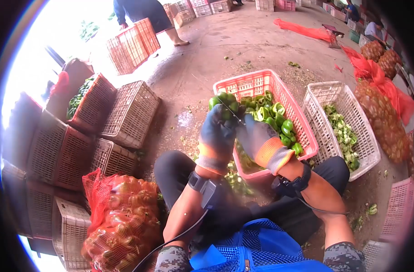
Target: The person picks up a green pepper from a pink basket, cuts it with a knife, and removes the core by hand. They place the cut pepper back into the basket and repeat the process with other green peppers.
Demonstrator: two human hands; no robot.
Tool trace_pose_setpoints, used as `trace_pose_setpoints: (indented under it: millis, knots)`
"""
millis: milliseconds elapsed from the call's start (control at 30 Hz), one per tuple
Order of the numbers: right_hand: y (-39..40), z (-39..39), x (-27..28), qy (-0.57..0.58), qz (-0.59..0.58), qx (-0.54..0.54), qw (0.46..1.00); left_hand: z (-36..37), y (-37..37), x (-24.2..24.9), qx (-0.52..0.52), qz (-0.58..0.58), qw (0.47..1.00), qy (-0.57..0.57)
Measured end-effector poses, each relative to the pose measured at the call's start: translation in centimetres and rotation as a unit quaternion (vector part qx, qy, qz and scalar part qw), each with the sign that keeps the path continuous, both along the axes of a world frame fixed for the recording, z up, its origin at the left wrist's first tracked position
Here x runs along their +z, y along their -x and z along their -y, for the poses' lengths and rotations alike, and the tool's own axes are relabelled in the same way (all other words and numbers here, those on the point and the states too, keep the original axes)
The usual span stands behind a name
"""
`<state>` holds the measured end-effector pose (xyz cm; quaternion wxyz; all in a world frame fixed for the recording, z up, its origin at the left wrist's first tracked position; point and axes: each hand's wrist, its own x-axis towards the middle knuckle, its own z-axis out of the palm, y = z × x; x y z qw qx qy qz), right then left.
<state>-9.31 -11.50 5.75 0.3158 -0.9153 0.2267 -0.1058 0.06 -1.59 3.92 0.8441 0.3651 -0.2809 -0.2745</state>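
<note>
My left hand [216, 131], in a grey glove with an orange cuff, holds a green pepper [224, 103] up over the near-left edge of the pink crate [302, 131]. Close beside it, my right hand [257, 133] wears a matching glove; its fingers are curled and blurred, and what they hold is hard to make out. A thin line, perhaps a blade or wire, crosses in front of the pepper. Cut and whole green peppers [266, 111] lie inside the pink crate. To its right, a white crate [368, 136] contains pale green pepper cores [340, 133].
A red net sack of peppers [125, 222] stands at the lower left near stacked crates [130, 113]. More filled net sacks [379, 118] line the right side. At the upper left a person [141, 11] holds an orange crate [133, 45]. Scraps litter the floor [193, 68].
</note>
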Motion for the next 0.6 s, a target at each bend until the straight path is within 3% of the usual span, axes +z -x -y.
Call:
trace_pose_setpoints:
  millis: [67,133,233,367,433,500,533,600]
  knots:
    - [-0.1,0.2,-0.8,-0.015,0.017,0.010,1.000,0.2,-0.2,-0.6,-0.053,-0.089,0.993,0.059]
    - [-0.3,0.8,-2.1,-0.044,0.030,0.022,0.998,0.5,-0.4,-1.5,0.077,0.082,0.990,-0.083]
    - [-0.9,1.0,-2.2,-0.033,0.034,0.029,0.998,0.7,-1.0,-1.1,0.211,0.262,0.917,-0.214]
    - [-0.5,0.6,-0.6,-0.033,0.029,0.023,0.999,0.1,-1.1,-0.4,0.190,0.267,0.923,-0.202]
    - [0.3,1.3,-1.0,-0.062,0.041,0.048,0.996,-0.5,-1.2,-0.7,0.113,0.134,0.973,-0.150]
    - [1.8,2.3,-1.0,-0.022,0.018,0.077,0.997,-0.8,-1.8,-1.1,-0.010,-0.139,0.989,-0.041]
    - [2.6,2.8,-0.6,-0.002,0.006,0.093,0.996,-0.7,-2.6,-1.7,0.007,-0.106,0.993,-0.047]
    - [4.3,4.0,-0.2,-0.011,0.034,0.111,0.993,-1.3,-3.5,-2.1,0.012,-0.183,0.983,-0.021]
